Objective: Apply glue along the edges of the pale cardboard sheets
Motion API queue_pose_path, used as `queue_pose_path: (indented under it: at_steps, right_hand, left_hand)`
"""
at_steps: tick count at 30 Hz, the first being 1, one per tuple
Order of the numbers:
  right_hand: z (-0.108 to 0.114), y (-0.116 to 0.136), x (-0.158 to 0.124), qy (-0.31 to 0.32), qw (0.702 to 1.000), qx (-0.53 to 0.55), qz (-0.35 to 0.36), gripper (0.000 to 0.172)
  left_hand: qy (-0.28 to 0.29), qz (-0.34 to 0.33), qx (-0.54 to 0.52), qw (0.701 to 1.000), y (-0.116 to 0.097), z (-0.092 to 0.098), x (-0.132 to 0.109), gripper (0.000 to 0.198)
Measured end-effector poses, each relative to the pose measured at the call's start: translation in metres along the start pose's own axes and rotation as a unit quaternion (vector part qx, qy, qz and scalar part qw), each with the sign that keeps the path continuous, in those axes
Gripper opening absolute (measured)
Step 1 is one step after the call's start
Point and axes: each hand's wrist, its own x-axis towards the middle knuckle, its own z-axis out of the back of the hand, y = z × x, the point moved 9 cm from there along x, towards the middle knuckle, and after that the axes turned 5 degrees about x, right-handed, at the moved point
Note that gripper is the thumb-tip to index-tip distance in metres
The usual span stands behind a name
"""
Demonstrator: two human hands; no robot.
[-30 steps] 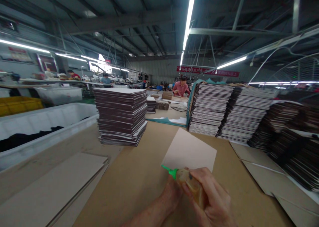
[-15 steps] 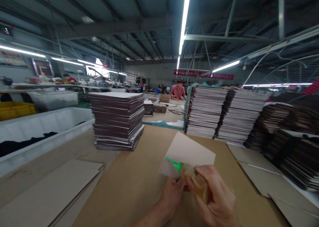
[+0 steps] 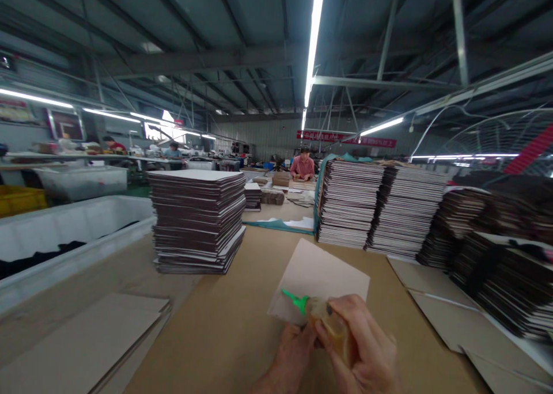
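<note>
My right hand (image 3: 363,342) is wrapped round a squeeze bottle (image 3: 339,333) of amber liquid, tilted so that its green nozzle (image 3: 296,300) points left. The nozzle tip is over the near left part of a pale card sheet (image 3: 324,273); whether it touches is unclear. At the sheet's near edge is my left hand (image 3: 291,348), fingers closed and seemingly pinching that edge, just left of the bottle. The bottle and my right hand cover some of those fingertips. Beneath the sheet lies a brown board (image 3: 220,336) on the table.
Ahead on the left stands a tall stack of dark, white-edged panels (image 3: 194,224). More panel stacks (image 3: 349,204) rise on the right. Flat boards (image 3: 82,342) lie at left, beside a white bin (image 3: 138,215). A person (image 3: 302,166) in a red shirt works farther back.
The view has shifted slightly, so the stacks sit a little lower and farther left. Both hands, the bottle and the sheet keep nearly the same arrangement; the nozzle sits slightly closer to the sheet's left corner.
</note>
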Motion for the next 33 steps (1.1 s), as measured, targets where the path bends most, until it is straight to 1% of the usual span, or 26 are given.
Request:
queue_pose_path:
  at_steps: [1,5,6,7,10,12,14,16,18,22,25,28,33]
  right_hand:
    - [0.001,-0.001,0.001,-0.002,1.000,-0.004,0.005,0.018]
    - [0.015,-0.007,0.008,-0.060,0.998,-0.032,0.004,0.018]
    - [0.017,-0.008,0.009,-0.065,0.997,-0.028,-0.001,0.017]
    - [0.016,-0.009,0.010,-0.059,0.998,-0.019,-0.001,0.016]
    - [0.007,-0.006,0.009,-0.017,1.000,0.002,0.006,0.015]
    - [0.005,-0.006,0.009,-0.010,1.000,0.014,-0.001,0.014]
    - [0.012,-0.008,0.011,-0.038,0.999,0.017,-0.010,0.014]
    - [0.023,-0.010,0.015,-0.081,0.997,0.007,-0.015,0.015]
    - [0.034,-0.013,0.020,-0.117,0.993,-0.003,-0.023,0.017]
    - [0.048,-0.016,0.028,-0.155,0.988,-0.008,-0.020,0.018]
    - [0.050,-0.013,0.031,-0.155,0.987,-0.031,0.000,0.017]
    - [0.049,-0.008,0.032,-0.144,0.988,-0.059,0.018,0.015]
    - [0.053,-0.006,0.034,-0.147,0.987,-0.061,0.020,0.017]
  left_hand:
    - [-0.002,0.003,0.003,1.000,0.002,0.001,0.000,0.044]
    - [-0.032,0.023,0.033,0.999,0.011,0.010,0.002,0.046]
    - [-0.037,0.022,0.039,0.998,0.012,0.011,0.003,0.048]
    - [-0.035,0.018,0.039,0.998,0.012,0.012,0.004,0.049]
    - [0.001,0.005,0.036,0.999,0.008,0.006,0.005,0.052]
    - [0.005,0.008,0.041,0.999,0.007,0.005,0.004,0.052]
    - [-0.020,0.017,0.062,0.998,0.009,0.010,0.003,0.050]
    - [-0.037,0.023,0.080,0.996,0.011,0.014,0.002,0.049]
    - [-0.037,0.024,0.096,0.994,0.015,0.016,0.003,0.049]
    - [-0.029,0.023,0.138,0.990,0.022,0.020,0.007,0.056]
    - [-0.032,0.038,0.183,0.982,0.030,0.025,0.008,0.063]
    - [-0.028,0.045,0.206,0.977,0.034,0.027,0.009,0.067]
    - [-0.045,0.076,0.251,0.964,0.032,0.030,0.005,0.069]
